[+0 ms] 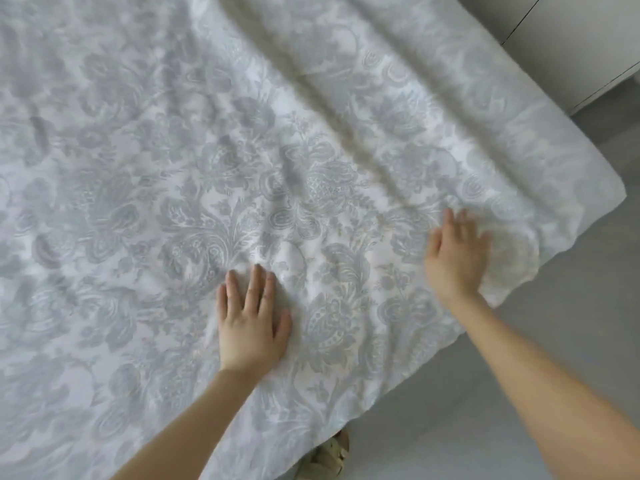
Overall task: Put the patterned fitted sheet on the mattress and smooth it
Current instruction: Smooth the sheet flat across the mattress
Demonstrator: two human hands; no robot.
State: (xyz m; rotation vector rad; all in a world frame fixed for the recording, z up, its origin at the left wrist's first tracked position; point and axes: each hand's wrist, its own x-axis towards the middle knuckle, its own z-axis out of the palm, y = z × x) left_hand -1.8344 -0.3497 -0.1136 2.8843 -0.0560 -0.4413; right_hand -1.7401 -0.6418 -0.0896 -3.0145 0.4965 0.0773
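Head view: patterned fitted sheet [277, 168] spread wrinkled over the mattress, draping its near corner. Left hand [251, 327] pressing flat on it, fingers [254, 285] straight, slightly apart. Right hand [453, 258] blurred near that corner, fingers extended on the fabric.

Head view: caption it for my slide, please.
Left hand and right hand lie flat on the wrinkled grey-and-white patterned fitted sheet near its corner.

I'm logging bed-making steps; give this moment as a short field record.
sheet: patterned fitted sheet spread out, draped over the near corner
left: left hand flat, fingers straight, pressing the sheet
right: right hand flat on the sheet near the corner, blurred
creases: long folds beyond the hands
beside: grey floor
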